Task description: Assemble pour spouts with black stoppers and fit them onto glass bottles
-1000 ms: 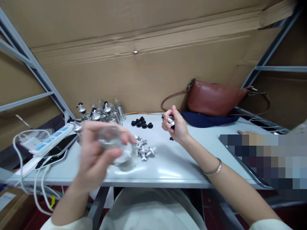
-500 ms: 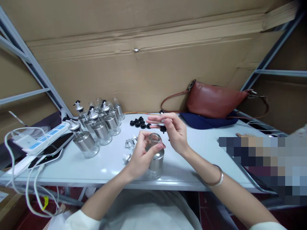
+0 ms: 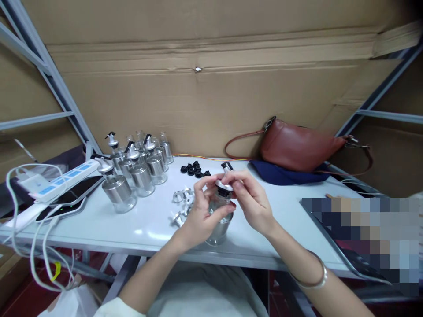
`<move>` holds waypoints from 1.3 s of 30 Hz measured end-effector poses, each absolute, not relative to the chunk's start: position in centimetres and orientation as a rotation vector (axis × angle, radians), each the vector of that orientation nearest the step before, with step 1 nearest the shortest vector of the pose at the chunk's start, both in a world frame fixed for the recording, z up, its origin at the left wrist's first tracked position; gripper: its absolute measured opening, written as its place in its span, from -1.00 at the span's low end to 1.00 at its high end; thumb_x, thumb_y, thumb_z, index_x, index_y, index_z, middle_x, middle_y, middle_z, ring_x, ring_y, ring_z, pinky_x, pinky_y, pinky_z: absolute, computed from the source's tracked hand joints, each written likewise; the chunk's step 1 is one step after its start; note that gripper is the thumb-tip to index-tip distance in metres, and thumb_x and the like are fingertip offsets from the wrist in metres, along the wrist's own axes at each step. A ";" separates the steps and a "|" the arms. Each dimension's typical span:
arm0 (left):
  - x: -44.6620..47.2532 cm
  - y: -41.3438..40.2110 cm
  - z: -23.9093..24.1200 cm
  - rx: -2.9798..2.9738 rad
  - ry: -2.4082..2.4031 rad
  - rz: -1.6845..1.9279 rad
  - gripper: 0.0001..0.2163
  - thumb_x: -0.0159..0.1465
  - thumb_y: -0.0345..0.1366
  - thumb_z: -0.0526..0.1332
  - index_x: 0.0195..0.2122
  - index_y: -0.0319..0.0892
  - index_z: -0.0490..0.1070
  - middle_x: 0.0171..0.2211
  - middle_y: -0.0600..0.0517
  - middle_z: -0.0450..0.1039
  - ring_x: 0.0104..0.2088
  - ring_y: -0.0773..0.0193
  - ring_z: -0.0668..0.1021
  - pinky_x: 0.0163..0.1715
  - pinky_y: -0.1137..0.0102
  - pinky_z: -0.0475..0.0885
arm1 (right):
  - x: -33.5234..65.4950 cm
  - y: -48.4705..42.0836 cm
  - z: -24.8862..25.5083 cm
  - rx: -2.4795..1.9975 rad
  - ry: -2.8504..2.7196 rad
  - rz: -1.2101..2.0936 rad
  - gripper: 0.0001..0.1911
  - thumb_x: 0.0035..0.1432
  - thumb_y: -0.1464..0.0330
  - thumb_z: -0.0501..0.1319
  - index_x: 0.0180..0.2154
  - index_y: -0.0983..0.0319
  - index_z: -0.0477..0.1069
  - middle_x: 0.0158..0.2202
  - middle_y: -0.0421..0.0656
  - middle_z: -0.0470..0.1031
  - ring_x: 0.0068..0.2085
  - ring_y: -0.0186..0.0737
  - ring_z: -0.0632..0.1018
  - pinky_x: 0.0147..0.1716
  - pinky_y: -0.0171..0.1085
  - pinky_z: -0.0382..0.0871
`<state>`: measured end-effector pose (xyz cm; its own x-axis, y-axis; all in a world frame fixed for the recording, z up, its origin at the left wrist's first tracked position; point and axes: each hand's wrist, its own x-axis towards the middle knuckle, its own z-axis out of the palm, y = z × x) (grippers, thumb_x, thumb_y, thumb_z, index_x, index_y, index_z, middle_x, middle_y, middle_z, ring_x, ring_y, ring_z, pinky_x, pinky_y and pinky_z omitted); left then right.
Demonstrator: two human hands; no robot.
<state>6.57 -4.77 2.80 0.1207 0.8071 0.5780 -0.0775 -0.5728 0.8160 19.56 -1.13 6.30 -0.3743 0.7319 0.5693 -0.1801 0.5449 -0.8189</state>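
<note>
My left hand [image 3: 201,215] is wrapped round a small glass bottle with a steel sleeve [image 3: 220,224], held just above the near edge of the white table [image 3: 142,229]. My right hand [image 3: 253,200] pinches a silver pourer cap with a black spout [image 3: 224,178] that sits on the bottle's neck. Loose silver pourer parts [image 3: 181,202] lie just left of my left hand. A small heap of black stoppers [image 3: 194,169] lies behind the bottle.
Several capped bottles [image 3: 137,169] stand in a cluster at the back left. A white power strip [image 3: 57,185] and a dark tablet [image 3: 71,198] lie at the left edge with cables hanging. A brown leather bag [image 3: 297,145] rests on blue cloth [image 3: 284,174] at the back right.
My left hand carried the open bottle from the left to the table's middle. My right hand brought the pourer cap down onto its neck.
</note>
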 end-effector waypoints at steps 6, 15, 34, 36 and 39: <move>6.3 -4.6 3.0 1.791 0.690 1.465 -0.56 0.28 -0.31 0.16 0.12 0.05 0.00 0.13 -0.08 0.21 -0.04 0.24 0.48 -0.08 0.33 0.45 | 20.6 -1.6 5.9 -0.419 -1.923 0.685 -0.83 0.25 0.22 0.10 -0.14 0.05 0.37 -0.26 -0.13 0.45 -0.29 -0.18 0.48 -0.39 -0.25 0.37; 6.9 -4.8 2.4 1.768 0.770 1.533 -0.51 0.18 -0.47 0.20 0.05 -0.03 0.01 0.18 -0.13 0.13 -0.23 0.39 0.53 -0.21 0.39 0.48 | 20.2 -1.8 4.9 -0.367 -2.011 0.390 -0.63 0.13 0.49 0.19 -0.04 0.11 0.21 -0.31 -0.20 0.43 -0.51 -0.38 0.40 -0.58 -0.39 0.33; 6.3 -4.6 2.4 1.797 0.723 1.539 -0.76 0.27 -0.25 0.16 -0.17 -0.08 0.05 -0.08 0.01 0.27 -0.18 0.35 0.51 -0.16 0.36 0.45 | 20.1 -2.3 4.5 -0.389 -1.936 0.110 -0.84 0.18 0.48 0.16 -0.19 0.17 0.39 -0.30 -0.11 0.53 -0.31 -0.21 0.59 -0.43 -0.34 0.47; 6.5 -4.5 2.3 1.809 0.709 1.534 -0.77 0.28 -0.23 0.15 -0.17 -0.08 0.06 -0.10 0.02 0.28 -0.21 0.36 0.51 -0.18 0.36 0.46 | 20.1 -2.4 4.4 -0.410 -1.928 0.087 -0.87 0.17 0.48 0.17 -0.22 0.18 0.40 -0.33 -0.12 0.54 -0.33 -0.21 0.60 -0.45 -0.34 0.47; 7.0 -4.3 2.1 1.824 0.701 1.577 -0.77 0.29 -0.24 0.15 -0.15 -0.07 0.07 -0.11 0.02 0.27 -0.17 0.34 0.50 -0.14 0.33 0.45 | 20.4 -2.4 4.3 -0.399 -1.930 0.046 -0.84 0.18 0.49 0.16 -0.20 0.19 0.40 -0.23 -0.06 0.55 -0.25 -0.18 0.61 -0.39 -0.33 0.50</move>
<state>7.03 -4.33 2.07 0.1462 0.7367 0.6602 -0.0036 -0.6670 0.7451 20.36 -2.36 4.29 -0.3333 0.2970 0.8948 0.2540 0.9423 -0.2182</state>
